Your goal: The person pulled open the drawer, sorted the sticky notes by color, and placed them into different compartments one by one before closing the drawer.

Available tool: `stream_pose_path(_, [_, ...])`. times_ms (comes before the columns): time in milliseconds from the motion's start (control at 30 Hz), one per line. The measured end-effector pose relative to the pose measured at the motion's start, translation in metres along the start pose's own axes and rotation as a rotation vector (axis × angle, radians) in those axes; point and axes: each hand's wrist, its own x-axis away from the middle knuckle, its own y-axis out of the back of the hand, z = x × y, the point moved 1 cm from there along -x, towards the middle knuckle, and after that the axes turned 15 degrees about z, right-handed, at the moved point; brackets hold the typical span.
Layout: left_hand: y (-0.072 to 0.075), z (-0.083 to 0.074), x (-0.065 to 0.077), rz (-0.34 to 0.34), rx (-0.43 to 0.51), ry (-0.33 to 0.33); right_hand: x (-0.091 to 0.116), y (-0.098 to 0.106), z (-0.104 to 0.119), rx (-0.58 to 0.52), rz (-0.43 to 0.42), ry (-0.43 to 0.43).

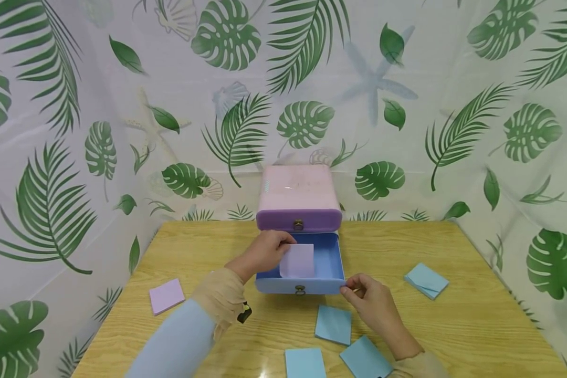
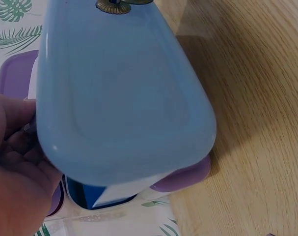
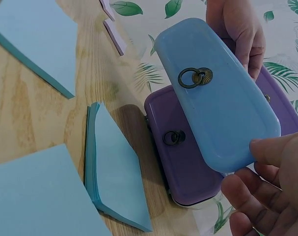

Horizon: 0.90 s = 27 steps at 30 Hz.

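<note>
A small chest with a pink top [image 1: 300, 186] and a purple upper drawer front [image 1: 276, 220] stands at the table's back. Below, its light-blue drawer [image 1: 279, 286] is pulled out, a ring handle on its front. My left hand [image 1: 264, 251] pinches a light-purple sticky note pad [image 1: 298, 261] by its upper left corner, over the drawer's inside. Whether the pad touches the drawer bottom I cannot tell. My right hand [image 1: 370, 302] grips the drawer's front right corner, thumb on the front; the right wrist view shows this thumb [image 3: 271, 150] too.
Several blue sticky note pads lie on the wooden table: one pad [image 1: 333, 324] before the drawer, others nearer the front edge, and one pad [image 1: 426, 280] at the right. Another purple pad [image 1: 167, 296] lies at the left. Leaf-patterned sheeting [image 1: 397, 142] surrounds the table's back and sides.
</note>
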Motion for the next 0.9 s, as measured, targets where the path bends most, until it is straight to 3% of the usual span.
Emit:
stream_pose_path(300, [-0.007,0.002,-0.010,0.054,0.024,0.025,0.001,0.000,0.000,-0.017,0.003,0.009])
stream_pose_path(467, [-0.010,0.004,-0.013,0.051,0.004,0.019,0.002,0.000,0.000,-0.022,0.006,0.009])
stream_pose_path(900, [-0.016,0.003,-0.015,0.067,-0.168,0.001,0.002,0.001,0.001,-0.018,-0.003,0.021])
